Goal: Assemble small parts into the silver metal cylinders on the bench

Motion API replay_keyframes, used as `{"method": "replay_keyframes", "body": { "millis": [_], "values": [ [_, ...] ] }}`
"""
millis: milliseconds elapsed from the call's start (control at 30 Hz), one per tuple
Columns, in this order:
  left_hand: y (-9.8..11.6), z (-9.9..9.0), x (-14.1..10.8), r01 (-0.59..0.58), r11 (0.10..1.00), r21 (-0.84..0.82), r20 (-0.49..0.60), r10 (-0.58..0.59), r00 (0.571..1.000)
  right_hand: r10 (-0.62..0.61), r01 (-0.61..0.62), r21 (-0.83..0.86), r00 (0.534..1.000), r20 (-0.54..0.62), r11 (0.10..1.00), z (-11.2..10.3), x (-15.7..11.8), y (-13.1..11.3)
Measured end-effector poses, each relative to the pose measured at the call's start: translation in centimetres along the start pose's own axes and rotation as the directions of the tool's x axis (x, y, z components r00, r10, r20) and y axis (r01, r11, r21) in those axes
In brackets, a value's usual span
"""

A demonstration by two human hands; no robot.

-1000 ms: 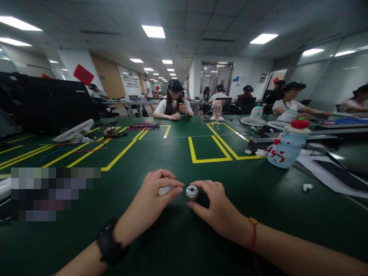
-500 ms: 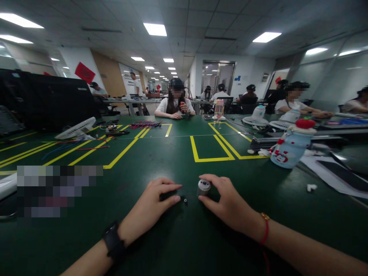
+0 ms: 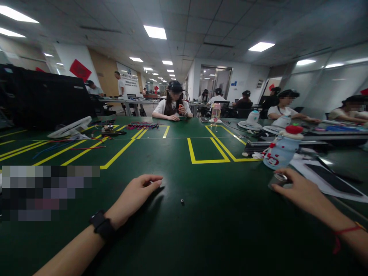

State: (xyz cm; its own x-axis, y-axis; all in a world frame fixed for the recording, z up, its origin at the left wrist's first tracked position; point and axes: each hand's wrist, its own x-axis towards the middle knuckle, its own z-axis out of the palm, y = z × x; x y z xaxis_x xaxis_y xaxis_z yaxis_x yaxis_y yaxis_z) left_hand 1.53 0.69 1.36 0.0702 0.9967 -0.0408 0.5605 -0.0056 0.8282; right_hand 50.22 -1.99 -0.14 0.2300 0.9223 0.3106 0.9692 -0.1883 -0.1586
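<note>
My right hand (image 3: 299, 189) is out to the right. Its thumb and fingers grip a small silver metal cylinder (image 3: 274, 181), blurred by motion, just in front of a light-blue bottle (image 3: 278, 149) with a red top. Fingers stretched forward, my left hand (image 3: 140, 193) is above the green table (image 3: 218, 230) at centre left. Nothing shows between its thumb and forefinger, whose tips are close together. A tiny ring-like metal part (image 3: 182, 201) lies on the table between my hands, touched by neither.
Yellow tape (image 3: 208, 161) marks the table. Wires (image 3: 143, 125) and a white fan (image 3: 70, 128) lie at far left. A dark phone (image 3: 330, 178) rests on white paper to the right, near more small fans (image 3: 250, 122). Across the table sits a person (image 3: 172, 103).
My right hand has carried the metal cylinder from beside the tiny part far to the right. My left hand has drawn back leftward, away from that part, and its fingertips are closer together.
</note>
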Motion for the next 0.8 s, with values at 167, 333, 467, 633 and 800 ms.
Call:
{"method": "replay_keyframes", "body": {
  "millis": [167,333,467,633,800],
  "values": [
    [-0.3,-0.2,-0.2,-0.033,0.999,0.013,0.022,0.032,0.999,-0.271,0.269,-0.034,0.949,-0.159,0.962,-0.9,-1.7,-8.8],
    [-0.5,0.0,-0.3,-0.063,0.997,0.050,0.006,0.063,0.998,-0.702,0.622,0.399,0.707,0.084,0.674,0.4,-5.0,-21.5],
    [-0.6,-0.2,-0.4,-0.069,0.995,0.066,-0.014,0.070,0.997,-0.728,0.647,0.424,0.685,0.041,0.633,1.5,-5.5,-26.1],
    [-0.4,-0.4,-0.4,-0.060,0.997,0.042,-0.007,0.061,0.998,-0.545,0.543,0.232,0.836,-0.062,0.807,-1.5,-1.9,-19.4],
    [-0.2,0.0,-0.4,-0.056,0.998,0.011,-0.024,0.056,0.998,-0.128,0.110,-0.191,0.988,-0.084,0.975,-4.1,1.5,-5.8]
  ]
}}
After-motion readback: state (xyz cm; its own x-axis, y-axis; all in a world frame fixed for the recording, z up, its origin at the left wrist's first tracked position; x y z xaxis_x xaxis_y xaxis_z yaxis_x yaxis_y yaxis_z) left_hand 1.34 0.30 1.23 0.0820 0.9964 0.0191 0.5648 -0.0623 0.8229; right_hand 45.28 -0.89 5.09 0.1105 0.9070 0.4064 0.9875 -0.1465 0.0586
